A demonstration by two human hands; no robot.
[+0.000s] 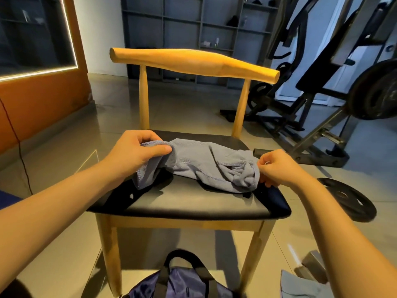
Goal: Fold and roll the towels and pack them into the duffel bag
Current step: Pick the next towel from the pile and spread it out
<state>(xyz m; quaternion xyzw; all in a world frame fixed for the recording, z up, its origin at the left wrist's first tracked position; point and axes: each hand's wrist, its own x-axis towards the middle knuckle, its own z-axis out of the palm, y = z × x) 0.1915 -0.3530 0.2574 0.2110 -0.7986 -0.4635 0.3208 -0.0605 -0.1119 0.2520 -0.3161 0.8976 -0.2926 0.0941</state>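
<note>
My left hand [137,151] and right hand [277,168] each grip an end of the crumpled grey towel [199,162] on the chair [193,203] seat, weight plate [348,198] beside it, duffel bag [182,282] on the floor [182,239] below.

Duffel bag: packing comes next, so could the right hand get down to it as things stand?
Probably yes. The duffel bag sits on the floor just in front of the chair, below the right hand, with nothing between; that hand pinches the towel though.
</note>
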